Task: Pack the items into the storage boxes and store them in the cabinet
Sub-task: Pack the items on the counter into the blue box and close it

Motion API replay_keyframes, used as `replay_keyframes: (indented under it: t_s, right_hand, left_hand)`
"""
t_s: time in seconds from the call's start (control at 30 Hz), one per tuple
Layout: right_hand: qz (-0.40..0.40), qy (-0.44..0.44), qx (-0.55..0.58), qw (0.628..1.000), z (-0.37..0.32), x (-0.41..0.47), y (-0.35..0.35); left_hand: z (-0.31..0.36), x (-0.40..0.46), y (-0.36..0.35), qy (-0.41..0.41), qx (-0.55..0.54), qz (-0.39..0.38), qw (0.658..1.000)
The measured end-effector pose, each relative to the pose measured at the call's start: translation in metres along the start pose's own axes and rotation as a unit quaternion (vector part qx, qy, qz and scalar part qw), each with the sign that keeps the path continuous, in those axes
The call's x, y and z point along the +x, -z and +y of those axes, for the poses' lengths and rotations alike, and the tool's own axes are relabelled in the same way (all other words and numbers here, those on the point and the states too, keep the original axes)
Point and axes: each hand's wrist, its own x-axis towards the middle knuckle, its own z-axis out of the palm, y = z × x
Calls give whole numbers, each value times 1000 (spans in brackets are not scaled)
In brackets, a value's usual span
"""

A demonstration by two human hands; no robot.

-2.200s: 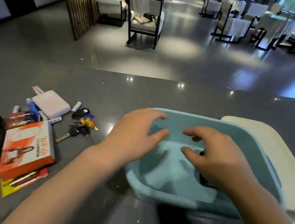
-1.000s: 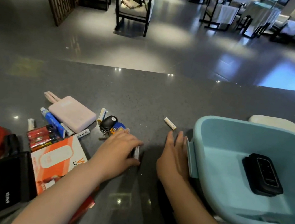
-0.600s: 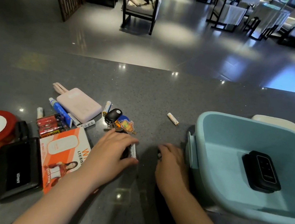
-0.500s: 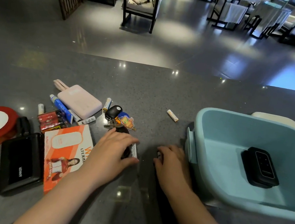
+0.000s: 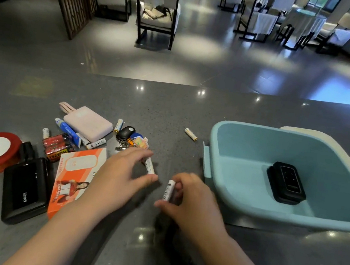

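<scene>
Batteries were the thing in hand at this moment: the left hand (image 5: 118, 176) pinched one white battery (image 5: 149, 166) between thumb and fingertips, just over the grey bench (image 5: 173, 105), and the right hand (image 5: 191, 199) was closed on a second white battery (image 5: 168, 190), held nearly upright. The two hands were close together but not touching. The blue storage box (image 5: 249, 208) stood just to the right of the right hand, open, with only a black device (image 5: 286, 182) lying on its floor.

To do this step well, I judged that both batteries should go over the near wall of the box and be laid down low, not thrown, because round cells roll and can strike the device. One more loose battery (image 5: 191, 134) lay apart near the box, and others waited beside the pink pouch (image 5: 87, 123) and the keys (image 5: 130, 138) on the left. Gathering the small cells first seemed sensible, before the orange carton (image 5: 76, 170) and the black power bank (image 5: 24, 189), which need more room. The cabinet was not in view.
</scene>
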Motion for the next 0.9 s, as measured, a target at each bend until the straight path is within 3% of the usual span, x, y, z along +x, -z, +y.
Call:
replay_keyframes:
  t_s: [0.17,0.27,0.4,0.53,0.73,0.9]
  right_hand:
    - [112,70,30,991,-7,-31,74]
    - [165,20,58,984,24,-39,127]
    - [136,-88,24,987,96,-36,180]
    - [83,-118,-56,988,152,-20,200]
    - [-28,-52,-158,986,179,47,191]
    - [-129,-7,-319,939,187,85,170]
  left_hand:
    - [54,17,16,-3,-92,90,992]
    - [94,28,9,-26,-141,89,986]
    - [141,48,-22,-69,-150,19,986]
    - [171,81,-58,-89,-90,-106,986]
    - [185,139,-114,-87,78,-213,970]
    - [177,160,-160,-66,199,-286,935]
